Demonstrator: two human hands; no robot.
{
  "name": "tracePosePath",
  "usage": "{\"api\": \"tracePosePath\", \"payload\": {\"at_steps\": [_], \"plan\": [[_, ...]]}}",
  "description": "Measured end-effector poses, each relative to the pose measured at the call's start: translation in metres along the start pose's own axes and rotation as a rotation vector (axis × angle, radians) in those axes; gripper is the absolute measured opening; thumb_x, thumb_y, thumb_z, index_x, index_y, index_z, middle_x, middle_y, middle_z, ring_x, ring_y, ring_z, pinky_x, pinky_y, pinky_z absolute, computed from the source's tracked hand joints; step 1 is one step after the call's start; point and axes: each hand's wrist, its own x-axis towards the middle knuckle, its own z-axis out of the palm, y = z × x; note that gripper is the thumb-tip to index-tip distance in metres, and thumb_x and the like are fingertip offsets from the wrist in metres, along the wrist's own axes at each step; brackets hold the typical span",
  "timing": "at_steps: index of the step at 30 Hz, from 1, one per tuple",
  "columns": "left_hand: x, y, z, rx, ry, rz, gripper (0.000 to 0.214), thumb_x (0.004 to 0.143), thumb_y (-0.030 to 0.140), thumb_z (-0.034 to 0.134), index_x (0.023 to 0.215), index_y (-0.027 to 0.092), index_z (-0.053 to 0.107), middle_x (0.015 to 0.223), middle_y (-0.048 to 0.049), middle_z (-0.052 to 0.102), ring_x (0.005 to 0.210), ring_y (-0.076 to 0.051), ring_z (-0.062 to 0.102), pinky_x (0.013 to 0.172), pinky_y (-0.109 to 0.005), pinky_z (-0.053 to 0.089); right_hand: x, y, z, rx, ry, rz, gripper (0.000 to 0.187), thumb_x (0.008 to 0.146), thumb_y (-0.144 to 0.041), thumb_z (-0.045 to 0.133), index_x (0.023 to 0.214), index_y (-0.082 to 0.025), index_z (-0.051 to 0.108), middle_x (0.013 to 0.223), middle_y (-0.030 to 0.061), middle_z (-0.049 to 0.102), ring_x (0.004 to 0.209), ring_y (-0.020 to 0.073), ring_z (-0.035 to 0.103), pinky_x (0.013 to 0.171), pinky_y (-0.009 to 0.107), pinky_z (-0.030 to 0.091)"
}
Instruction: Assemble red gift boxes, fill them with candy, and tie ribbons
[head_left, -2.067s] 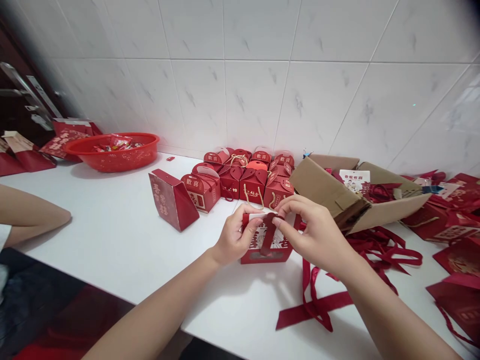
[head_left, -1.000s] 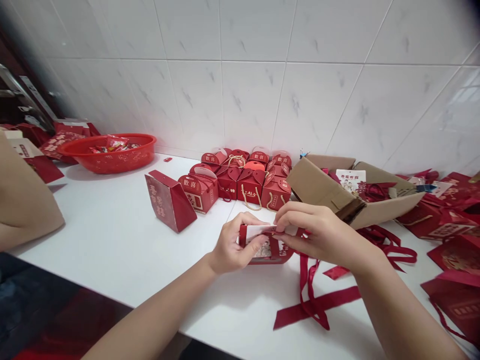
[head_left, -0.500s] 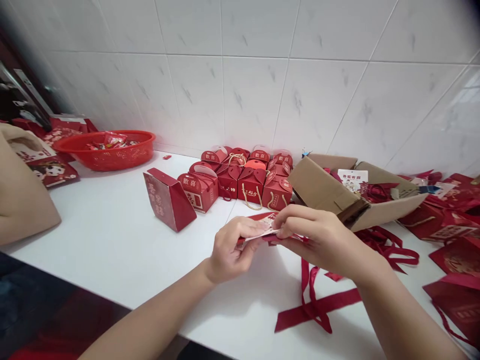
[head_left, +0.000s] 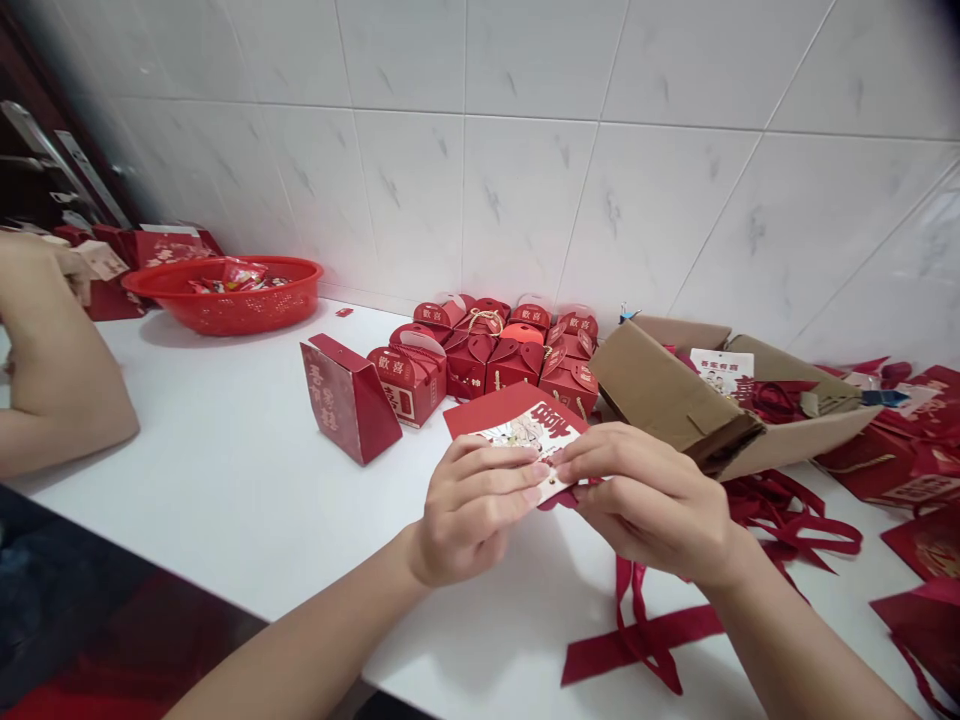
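Elbow (head_left: 105, 410) of a co-worker rests on the table's (head_left: 232, 450) left end, a basin (head_left: 225, 310) near the back edge. Nearer the front, the left hand (head_left: 472, 510) grips a box (head_left: 487, 408) (tilted, card (head_left: 525, 430) up), fingers together, thumb hidden from me; the right hand (head_left: 652, 500) pinches its near edge. Ribbon (head_left: 619, 650) lies toward the front edge, a carton (head_left: 660, 390) farther back.

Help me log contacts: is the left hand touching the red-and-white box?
Touching: in the head view, fingers of the left hand lie across the box, covering part of its print.
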Motion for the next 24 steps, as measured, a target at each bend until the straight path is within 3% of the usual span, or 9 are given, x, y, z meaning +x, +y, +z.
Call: {"api": "tracePosePath", "payload": {"at_steps": [7,16,24], "plan": [[0.012,0.006,-0.008,0.195,0.068,0.133,0.014,0.084,0.009,0.06,0.073,0.017,0.061,0.079,0.0012,0.077,0.085,-0.015,0.073,0.072,-0.029,0.046,-0.009,0.002,0.005,0.057,0.038,0.003,0.025,0.079,0.004,0.054,0.09,-0.017,0.06,0.102,0.0077,0.069,0.098,0.0195,0.066,0.092,0.042,0.056],[0.013,0.011,-0.014,0.251,0.045,0.08,0.017,0.083,0.013,0.066,0.07,0.023,0.066,0.077,0.0104,0.076,0.078,-0.008,0.072,0.068,-0.027,0.041,-0.011,0.006,0.008,0.015,0.048,-0.022,0.024,0.074,0.008,0.055,0.08,-0.015,0.056,0.099,0.0096,0.064,0.1,0.0225,0.063,0.089,0.047,0.056],[0.007,0.008,-0.01,0.2,0.08,0.065,0.015,0.084,0.012,0.064,0.073,0.02,0.067,0.077,0.0065,0.076,0.082,-0.01,0.071,0.074,-0.028,0.04,-0.008,0.007,0.008,-0.05,0.029,-0.064,0.02,0.073,0.007,0.056,0.074,-0.013,0.053,0.102,0.0137,0.062,0.104,0.0262,0.062,0.089,0.05,0.055]]}}
